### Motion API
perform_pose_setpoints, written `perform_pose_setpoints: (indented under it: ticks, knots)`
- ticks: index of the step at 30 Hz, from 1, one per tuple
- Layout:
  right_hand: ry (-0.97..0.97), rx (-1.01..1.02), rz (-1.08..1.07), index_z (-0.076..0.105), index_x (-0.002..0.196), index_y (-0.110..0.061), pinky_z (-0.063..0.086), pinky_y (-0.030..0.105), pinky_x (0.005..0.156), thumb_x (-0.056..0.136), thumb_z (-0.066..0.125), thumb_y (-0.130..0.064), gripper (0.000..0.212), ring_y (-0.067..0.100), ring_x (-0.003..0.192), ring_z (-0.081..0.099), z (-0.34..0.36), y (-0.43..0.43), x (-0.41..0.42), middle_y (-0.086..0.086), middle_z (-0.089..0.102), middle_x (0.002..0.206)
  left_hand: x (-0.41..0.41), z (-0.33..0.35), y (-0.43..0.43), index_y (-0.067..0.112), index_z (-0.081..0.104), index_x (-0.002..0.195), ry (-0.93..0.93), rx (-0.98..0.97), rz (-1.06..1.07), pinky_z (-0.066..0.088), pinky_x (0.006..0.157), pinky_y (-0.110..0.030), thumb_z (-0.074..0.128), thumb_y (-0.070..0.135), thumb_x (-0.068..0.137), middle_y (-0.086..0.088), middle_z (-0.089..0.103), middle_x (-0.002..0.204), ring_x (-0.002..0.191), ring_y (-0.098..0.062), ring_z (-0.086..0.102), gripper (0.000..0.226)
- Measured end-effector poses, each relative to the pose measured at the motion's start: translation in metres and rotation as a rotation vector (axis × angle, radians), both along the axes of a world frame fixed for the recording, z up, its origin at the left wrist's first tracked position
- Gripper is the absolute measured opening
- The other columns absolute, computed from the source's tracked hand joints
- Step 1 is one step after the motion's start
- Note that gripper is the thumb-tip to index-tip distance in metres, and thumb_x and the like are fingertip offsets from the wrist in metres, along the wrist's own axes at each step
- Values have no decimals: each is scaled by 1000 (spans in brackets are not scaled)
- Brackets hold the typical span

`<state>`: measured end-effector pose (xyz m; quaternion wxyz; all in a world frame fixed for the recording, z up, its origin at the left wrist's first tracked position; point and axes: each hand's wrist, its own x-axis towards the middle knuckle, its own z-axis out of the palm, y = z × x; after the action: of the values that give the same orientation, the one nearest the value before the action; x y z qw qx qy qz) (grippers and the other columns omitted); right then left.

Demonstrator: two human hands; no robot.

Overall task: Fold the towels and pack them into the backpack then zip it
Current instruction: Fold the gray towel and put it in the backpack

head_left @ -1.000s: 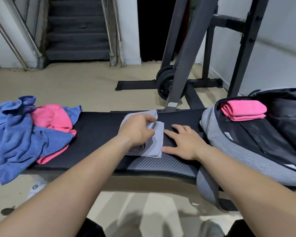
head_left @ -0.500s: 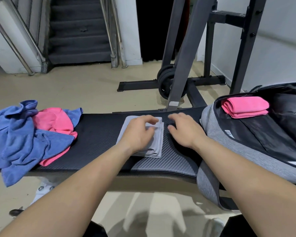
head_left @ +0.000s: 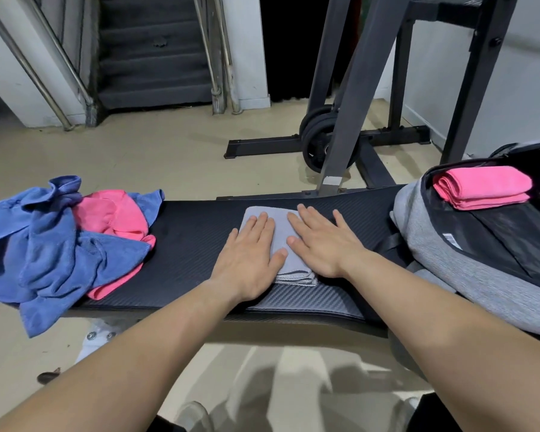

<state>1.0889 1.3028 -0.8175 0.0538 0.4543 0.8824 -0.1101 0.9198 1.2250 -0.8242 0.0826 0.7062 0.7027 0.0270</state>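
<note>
Now, palms down: left hand (head_left: 250,257) and right hand (head_left: 321,241) press flat (fingers straight, slightly spread) on the folded grey towel (head_left: 281,232), mid-bench (head_left: 194,244). Leftward, crumpled blue and pink towels (head_left: 44,244); rightward, the open backpack (head_left: 449,266) holding a folded pink towel (head_left: 480,187). Beyond, weight plates (head_left: 318,141).

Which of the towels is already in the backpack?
The folded pink towel, lying in the open backpack; the grey towel and the crumpled heap sit on the bench.

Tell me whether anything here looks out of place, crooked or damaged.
Nothing looks damaged. The heap at the left end of the bench is untidy: crumpled blue towels and a pink towel, with blue cloth hanging over the edge. The grey towel lies folded under the flat left hand and right hand.
</note>
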Motion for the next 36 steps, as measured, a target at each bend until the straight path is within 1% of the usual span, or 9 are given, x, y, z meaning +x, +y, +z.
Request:
perform_pose_setpoints:
  ticks: [9, 13, 15, 18, 21, 24, 27, 31, 36]
  knots:
    - [18, -70, -27, -11, 159, -31, -6, 50, 124, 103, 12, -58, 67, 13, 153, -18, -6, -2, 3, -5, -19, 167, -6, -1, 4, 22, -1, 161, -157, -84, -7, -3, 126, -41, 22, 53, 104, 9, -10, 167, 153, -8, -11, 69]
    - [35, 51, -65, 20, 155, -28, 24, 48, 117, 99, 20, -64, 67, 27, 145, 23, 3, -15, 2, 6, 25, 159, -16, 7, -3, 24, 35, 154, -457, 178, 145, 23, 120, -34, 27, 38, 108, 7, 35, 160, 148, -16, 28, 49]
    - [19, 138, -88, 39, 138, -27, 35, 47, 102, 98, 21, -64, 57, 29, 124, 44, 12, -28, 3, 7, 46, 134, -24, 8, -8, 23, 41, 150, -341, 255, 274, 35, 111, -41, 32, 32, 105, 2, 44, 153, 139, -23, 38, 46]
    - [2, 132, -84, 50, 115, -29, 37, 46, 92, 99, 21, -61, 46, 28, 105, 56, 26, -44, 7, 3, 54, 111, -32, 6, -16, 22, 48, 144, -165, 99, 361, 39, 104, -43, 32, 40, 103, -1, 44, 149, 133, -28, 38, 47]
    - [3, 131, -89, 61, 110, -29, 38, 46, 96, 100, 26, -60, 48, 26, 111, 47, 37, -50, 9, 2, 48, 115, -29, 9, -19, 27, 57, 135, -160, 80, 325, 40, 102, -42, 36, 45, 102, 4, 47, 142, 128, -24, 40, 42]
    - [102, 183, -46, 59, 119, -25, 38, 46, 102, 101, 33, -52, 41, 26, 123, 40, 38, -51, 1, 2, 42, 133, -20, 13, -16, 27, 50, 140, -91, 126, 257, 38, 103, -40, 38, 39, 103, 4, 48, 144, 128, -23, 44, 41]
    - [139, 166, 105, 37, 150, -26, 23, 44, 119, 104, 33, -45, 51, 24, 149, 21, 22, -44, -15, 2, 19, 165, -13, 8, -15, 21, 39, 149, -56, 108, 279, 34, 110, -42, 32, 38, 104, 0, 43, 153, 138, -24, 40, 48]
    - [15, 24, 148, -5, 161, -25, -3, 43, 125, 105, 15, -50, 64, 13, 154, -15, -2, -35, -23, -6, -16, 167, -7, -6, -19, 19, 4, 161, -41, -66, 334, 3, 125, -48, 11, 46, 105, 2, -1, 169, 155, -21, -3, 62]
    - [12, -15, 133, -12, 159, -28, -6, 47, 125, 104, 12, -53, 66, 8, 151, -22, -9, -33, -20, -11, -23, 165, -5, -6, -16, 24, -3, 161, -78, -128, 356, -5, 124, -48, 9, 50, 103, 6, -11, 168, 154, -21, -12, 64]
